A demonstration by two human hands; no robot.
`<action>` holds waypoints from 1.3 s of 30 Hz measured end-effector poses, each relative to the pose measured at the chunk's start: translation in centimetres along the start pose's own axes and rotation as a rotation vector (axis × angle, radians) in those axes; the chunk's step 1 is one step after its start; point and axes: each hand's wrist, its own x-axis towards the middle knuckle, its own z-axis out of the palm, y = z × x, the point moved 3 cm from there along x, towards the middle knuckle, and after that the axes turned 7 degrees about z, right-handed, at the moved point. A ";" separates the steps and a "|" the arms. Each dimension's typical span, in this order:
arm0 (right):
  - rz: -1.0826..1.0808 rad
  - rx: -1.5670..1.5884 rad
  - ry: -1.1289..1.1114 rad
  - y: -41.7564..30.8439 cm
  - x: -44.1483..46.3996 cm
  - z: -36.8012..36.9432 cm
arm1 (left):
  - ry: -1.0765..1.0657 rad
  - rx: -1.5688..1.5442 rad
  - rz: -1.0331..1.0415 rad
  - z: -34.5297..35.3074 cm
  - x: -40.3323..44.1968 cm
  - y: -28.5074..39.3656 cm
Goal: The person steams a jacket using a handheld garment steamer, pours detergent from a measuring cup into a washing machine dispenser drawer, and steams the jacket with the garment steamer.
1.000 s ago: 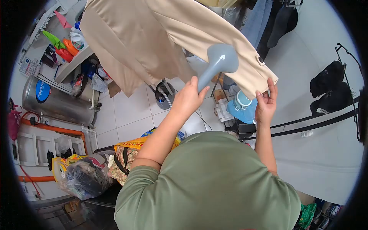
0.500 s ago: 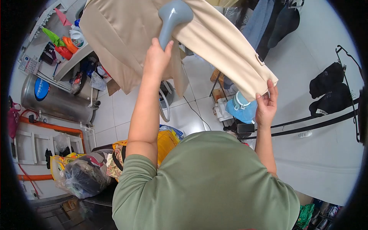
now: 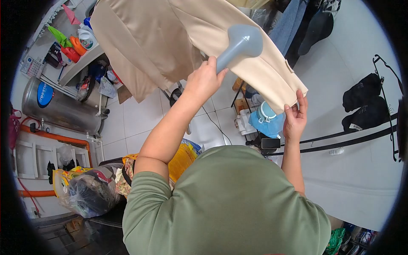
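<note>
A beige garment (image 3: 144,46) hangs in front of me, one sleeve stretched out toward the right. My left hand (image 3: 205,79) is wrapped round the handle of a grey-blue handheld steamer (image 3: 244,41), whose wide head lies against the upper middle part of the sleeve. At the sleeve's cuff, my right hand (image 3: 296,117) pinches the hem between thumb and fingers and keeps the sleeve extended. The garment's top runs out of view.
Below the cuff are a blue container (image 3: 267,111) and a dark phone-like object (image 3: 270,143). Black items (image 3: 366,102) hang at the right. Bottles (image 3: 78,46) stand on a left shelf, above a metal tank (image 3: 63,104). Plastic bags (image 3: 91,193) lie at lower left.
The steamer in my left hand moved up and left onto the garment's body, then back right onto the sleeve. My right hand stays at the cuff.
</note>
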 end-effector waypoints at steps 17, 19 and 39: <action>-0.056 -0.076 -0.040 -1.1 -0.3 0.0 | 0.339 0.109 -0.201 -9.8 8.7 -7.0; -0.046 -0.084 -0.029 -1.1 -0.4 0.0 | 0.329 0.122 -0.179 -9.4 8.3 -6.3; -0.078 -0.097 -0.022 -1.4 0.3 -0.6 | 0.192 0.059 -0.156 -7.1 5.2 -3.2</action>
